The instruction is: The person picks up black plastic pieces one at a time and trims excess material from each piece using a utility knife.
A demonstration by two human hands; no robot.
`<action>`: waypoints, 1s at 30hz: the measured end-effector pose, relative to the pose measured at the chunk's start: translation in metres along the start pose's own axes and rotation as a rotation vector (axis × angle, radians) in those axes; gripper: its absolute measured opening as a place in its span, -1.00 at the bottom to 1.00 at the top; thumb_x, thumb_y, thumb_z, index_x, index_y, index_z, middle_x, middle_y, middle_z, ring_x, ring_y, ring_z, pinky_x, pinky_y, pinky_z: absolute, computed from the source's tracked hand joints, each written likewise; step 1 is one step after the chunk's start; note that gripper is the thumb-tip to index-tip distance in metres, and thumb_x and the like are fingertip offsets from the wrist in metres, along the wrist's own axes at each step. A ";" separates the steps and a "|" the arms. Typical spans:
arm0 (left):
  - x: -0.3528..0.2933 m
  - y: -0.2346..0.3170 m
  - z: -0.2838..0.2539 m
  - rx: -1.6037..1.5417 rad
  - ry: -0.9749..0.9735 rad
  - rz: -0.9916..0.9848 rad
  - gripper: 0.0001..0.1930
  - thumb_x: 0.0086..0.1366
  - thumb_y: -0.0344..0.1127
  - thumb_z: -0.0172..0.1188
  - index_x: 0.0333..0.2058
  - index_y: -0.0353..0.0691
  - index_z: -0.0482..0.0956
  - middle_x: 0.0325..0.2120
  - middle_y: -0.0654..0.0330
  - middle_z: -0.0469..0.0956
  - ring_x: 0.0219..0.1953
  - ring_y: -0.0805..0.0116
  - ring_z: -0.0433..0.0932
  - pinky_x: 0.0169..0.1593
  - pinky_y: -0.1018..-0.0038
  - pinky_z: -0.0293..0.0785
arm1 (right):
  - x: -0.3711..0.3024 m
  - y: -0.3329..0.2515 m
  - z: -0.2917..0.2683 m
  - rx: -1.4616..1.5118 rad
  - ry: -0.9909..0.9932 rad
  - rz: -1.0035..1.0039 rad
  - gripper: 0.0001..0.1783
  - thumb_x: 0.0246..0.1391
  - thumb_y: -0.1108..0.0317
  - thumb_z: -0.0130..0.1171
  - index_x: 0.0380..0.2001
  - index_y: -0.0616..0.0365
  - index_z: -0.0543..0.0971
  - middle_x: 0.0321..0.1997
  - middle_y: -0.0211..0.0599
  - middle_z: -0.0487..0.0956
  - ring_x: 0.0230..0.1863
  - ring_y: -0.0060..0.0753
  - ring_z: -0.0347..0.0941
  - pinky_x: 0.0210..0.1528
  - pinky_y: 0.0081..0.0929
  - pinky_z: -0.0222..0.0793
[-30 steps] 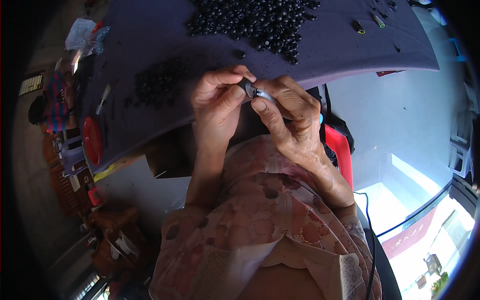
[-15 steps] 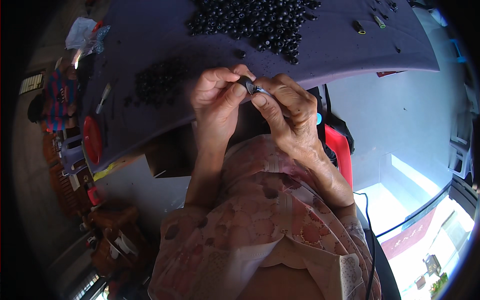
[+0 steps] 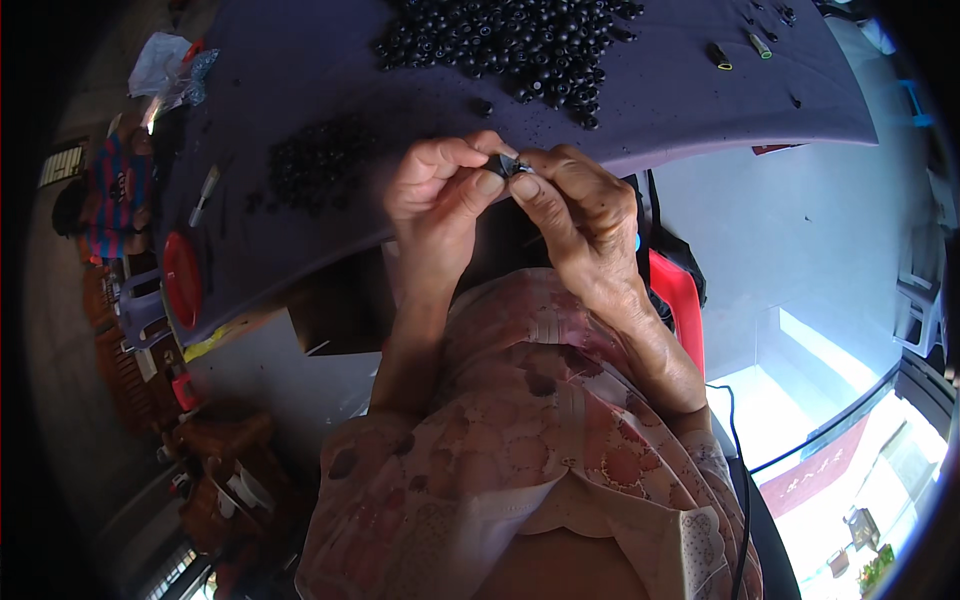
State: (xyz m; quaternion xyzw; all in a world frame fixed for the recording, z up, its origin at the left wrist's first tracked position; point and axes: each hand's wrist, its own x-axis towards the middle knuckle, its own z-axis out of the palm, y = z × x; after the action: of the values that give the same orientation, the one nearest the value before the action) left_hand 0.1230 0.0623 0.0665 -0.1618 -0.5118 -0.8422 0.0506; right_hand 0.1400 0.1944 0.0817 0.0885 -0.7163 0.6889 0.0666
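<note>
Above the table's near edge, my left hand (image 3: pixel 437 195) pinches a small black rounded piece (image 3: pixel 505 167) between thumb and fingertips. My right hand (image 3: pixel 590 215) meets it from the other side, its thumb and curled fingers closed on a small, partly hidden object with a greyish glint. Fingers cover most of that object, so its kind does not show. Beyond my hands lies a large heap of small black round pieces with holes (image 3: pixel 510 45). A looser pile of small dark bits (image 3: pixel 315 165) sits to the left of my left hand.
A purple cloth covers the table (image 3: pixel 690 110). Two small tube-like items, one yellow-rimmed (image 3: pixel 720 57) and one green (image 3: pixel 760 45), lie at the far right. At left are a slim pale-ended tool (image 3: pixel 206 195), a red dish (image 3: pixel 182 280) and a person in a striped shirt (image 3: pixel 118 195). A red chair (image 3: pixel 678 300) stands nearby.
The black piece has turned in my left fingers, and both hands' fingertips are closer together. The greyish object in my right hand shows less than before.
</note>
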 end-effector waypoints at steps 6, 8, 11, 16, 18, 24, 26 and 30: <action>0.000 -0.007 -0.005 -0.285 0.027 -0.080 -0.82 0.07 -0.56 0.11 -0.32 -0.27 0.38 -0.35 0.05 0.47 -0.32 0.36 0.46 -0.26 0.47 0.44 | -0.004 0.005 0.007 0.401 0.007 0.157 -0.80 0.06 0.37 0.00 -0.33 0.29 0.49 -0.53 -0.47 0.43 -0.50 -0.69 0.26 -0.42 -0.73 0.19; 0.001 -0.009 -0.007 -0.293 0.047 -0.082 -0.82 0.07 -0.55 0.12 -0.32 -0.27 0.38 -0.35 0.04 0.48 -0.32 0.36 0.47 -0.26 0.46 0.43 | 0.001 0.003 0.005 0.421 -0.018 0.187 -0.76 0.07 0.29 0.00 -0.34 0.27 0.47 -0.53 -0.52 0.41 -0.51 -0.73 0.20 -0.44 -0.76 0.12; -0.001 -0.010 -0.009 -0.277 0.056 -0.068 -0.81 0.06 -0.54 0.13 -0.31 -0.27 0.38 -0.34 0.03 0.48 -0.33 0.35 0.48 -0.26 0.45 0.44 | 0.007 -0.001 0.005 0.505 -0.040 0.380 -0.79 -0.04 0.30 0.16 -0.57 0.19 0.41 -0.62 -0.57 0.33 -0.53 -0.80 0.17 -0.46 -0.77 0.13; -0.003 -0.007 -0.009 -0.135 0.079 -0.030 -0.80 0.06 -0.56 0.12 -0.30 -0.31 0.38 -0.34 0.03 0.48 -0.33 0.35 0.49 -0.25 0.46 0.47 | 0.014 0.009 0.011 0.358 -0.074 0.393 -0.79 -0.05 0.25 0.15 -0.61 0.13 0.44 -0.65 -0.62 0.32 -0.58 -0.81 0.12 -0.55 -0.76 0.00; -0.008 -0.009 -0.018 -0.130 0.094 -0.045 -0.83 0.05 -0.58 0.11 -0.33 -0.34 0.39 -0.33 0.02 0.47 -0.33 0.32 0.50 -0.23 0.45 0.49 | 0.013 0.007 0.012 0.399 -0.129 0.421 -0.82 -0.03 0.28 0.12 -0.59 0.13 0.47 -0.66 -0.65 0.31 -0.61 -0.82 0.11 -0.57 -0.78 -0.01; -0.016 0.008 -0.043 0.867 0.281 0.036 -0.88 0.00 -0.62 0.11 -0.45 -0.34 0.53 -0.39 0.12 0.52 -0.34 0.40 0.50 -0.23 0.55 0.42 | 0.003 0.041 0.028 0.329 -0.213 0.404 -0.88 -0.01 0.33 0.09 -0.50 0.14 0.50 -0.66 -0.65 0.32 -0.60 -0.83 0.15 -0.57 -0.80 0.04; -0.004 0.004 -0.079 1.204 0.263 0.165 -0.85 -0.06 -0.62 0.12 -0.44 -0.32 0.54 -0.44 0.10 0.53 -0.37 0.36 0.51 -0.25 0.56 0.40 | 0.002 0.048 0.024 0.293 -0.221 0.408 -0.90 -0.02 0.35 0.10 -0.50 0.14 0.50 -0.66 -0.64 0.33 -0.58 -0.83 0.18 -0.54 -0.79 0.07; 0.006 0.002 -0.125 1.368 0.286 0.179 -0.86 -0.05 -0.58 0.14 -0.45 -0.27 0.54 -0.43 0.12 0.51 -0.37 0.26 0.50 -0.25 0.48 0.41 | 0.002 0.059 0.016 0.273 -0.176 0.367 -0.91 -0.03 0.35 0.10 -0.50 0.13 0.49 -0.65 -0.66 0.32 -0.58 -0.82 0.17 -0.54 -0.77 0.06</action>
State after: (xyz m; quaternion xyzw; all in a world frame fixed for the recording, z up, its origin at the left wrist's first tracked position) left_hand 0.0901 -0.0484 0.0175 -0.0229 -0.8997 -0.3368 0.2768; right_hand 0.1252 0.1808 0.0244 0.0246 -0.6236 0.7696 -0.1349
